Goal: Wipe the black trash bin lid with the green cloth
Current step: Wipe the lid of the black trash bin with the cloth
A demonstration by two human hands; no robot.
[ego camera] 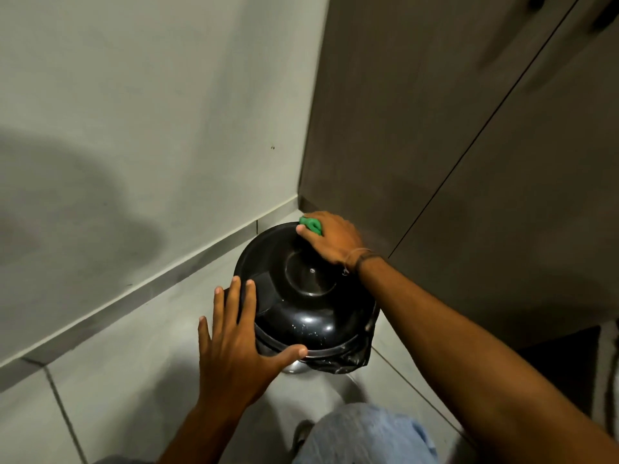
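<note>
Black, glossy, domed plastic trash bin lid (301, 296) sits shut on its round bin in the corner where the pale grey wall (134, 112) meets the dark brown cabinet (435, 128), on the grey tiled floor (117, 380). My right hand (335, 242) is at the lid's far edge, fingers (303, 232) clenched around the bunched green cloth (311, 225) and pressing it to the rim. My left hand (234, 343) holds nothing: its fingers are spread flat against the near left side of the lid, thumb along the lower edge, steadying the bin.

I judge the wiping to be under way rather than finished. Small pale specks show on the near front slope of the dome, so that part looks to need a pass, and the round sunken centre and left flank are also left; how clean the far side under the cloth is, I cannot tell from this angle.

As for the bin itself, a black plastic liner bag (355, 356) is folded out over its rim beneath the lid, crumpled at the right. With the lid closed, whatever is inside is hidden.
</note>
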